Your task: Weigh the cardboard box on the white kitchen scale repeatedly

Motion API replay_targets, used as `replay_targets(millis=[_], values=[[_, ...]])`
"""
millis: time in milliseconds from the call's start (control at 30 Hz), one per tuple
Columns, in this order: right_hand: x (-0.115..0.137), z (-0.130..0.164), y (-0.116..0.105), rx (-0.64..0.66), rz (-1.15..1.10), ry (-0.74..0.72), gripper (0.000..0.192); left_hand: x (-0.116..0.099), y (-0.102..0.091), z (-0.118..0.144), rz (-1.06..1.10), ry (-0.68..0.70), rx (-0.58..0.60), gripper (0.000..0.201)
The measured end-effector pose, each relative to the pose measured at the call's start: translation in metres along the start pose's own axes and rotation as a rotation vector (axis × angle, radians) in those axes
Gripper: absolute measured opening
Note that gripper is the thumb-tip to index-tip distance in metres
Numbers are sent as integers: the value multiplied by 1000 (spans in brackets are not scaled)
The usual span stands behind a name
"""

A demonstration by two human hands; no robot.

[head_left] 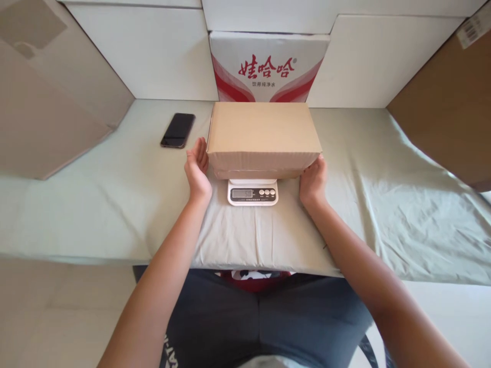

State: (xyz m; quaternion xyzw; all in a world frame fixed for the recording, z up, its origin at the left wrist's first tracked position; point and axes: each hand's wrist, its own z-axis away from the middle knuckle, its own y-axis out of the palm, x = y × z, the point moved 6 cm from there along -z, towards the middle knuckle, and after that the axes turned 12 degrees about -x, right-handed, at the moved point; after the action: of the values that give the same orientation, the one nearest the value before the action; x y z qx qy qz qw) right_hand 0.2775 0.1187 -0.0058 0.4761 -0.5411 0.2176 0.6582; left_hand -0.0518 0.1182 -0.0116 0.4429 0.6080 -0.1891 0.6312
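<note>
A plain brown cardboard box (264, 134) rests on a small white digital scale (252, 193) in the middle of the cloth-covered table (115, 199). My left hand (197, 167) is beside the box's left side, palm facing it, fingers straight, just at its lower edge. On the opposite side, my right hand (313, 180) cups the box's lower right corner and touches it. The scale's display and three buttons face me, and the box hides its platform.
A black phone (178, 130) lies on the cloth left of the box. Behind the box stands a white and red printed carton (268, 66) against white panels. Large cardboard sheets lean at the far left (49, 92) and right (448, 102).
</note>
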Motion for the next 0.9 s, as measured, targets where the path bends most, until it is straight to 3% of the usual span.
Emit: replay_targets(millis=[500, 900], values=[[15, 11, 3, 29, 36, -62, 45, -11, 5, 15, 31, 66, 33, 83], [32, 29, 13, 97, 27, -55, 49, -46, 1, 35, 17, 183, 88, 74]])
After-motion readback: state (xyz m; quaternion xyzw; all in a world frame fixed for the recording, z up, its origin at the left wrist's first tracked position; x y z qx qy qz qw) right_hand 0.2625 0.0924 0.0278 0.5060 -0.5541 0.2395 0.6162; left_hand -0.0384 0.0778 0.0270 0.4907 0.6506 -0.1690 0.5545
